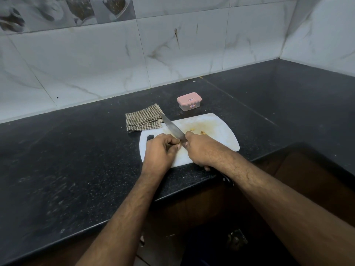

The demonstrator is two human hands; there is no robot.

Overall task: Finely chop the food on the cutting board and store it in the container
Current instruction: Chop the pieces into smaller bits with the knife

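Head view shows you mid-chop at the near edge of the table (76,150). Your right hand (199,148) is wrapped round the knife (173,127), fingers curled tight on the handle, whose dark butt sticks out under your wrist; the blade slants up toward 11 o'clock, its tip over the checked cloth (143,120). Your left hand (160,150) has its fingers curled, pinching a small yellowish bit of food (179,145) right against the blade. More scraps of it lie on the cutting board (217,129), just past your right knuckles at about 1 o'clock. The container (189,101) sits beyond the board at 12 o'clock, well apart from your hands, its pink lid on.

You look to be in the chopping step, with storing not begun. Next, I judge, you need to bring the blade down beside your left fingertips, keeping them tucked back, then gather the scattered scraps. The lid must come off before anything goes in.
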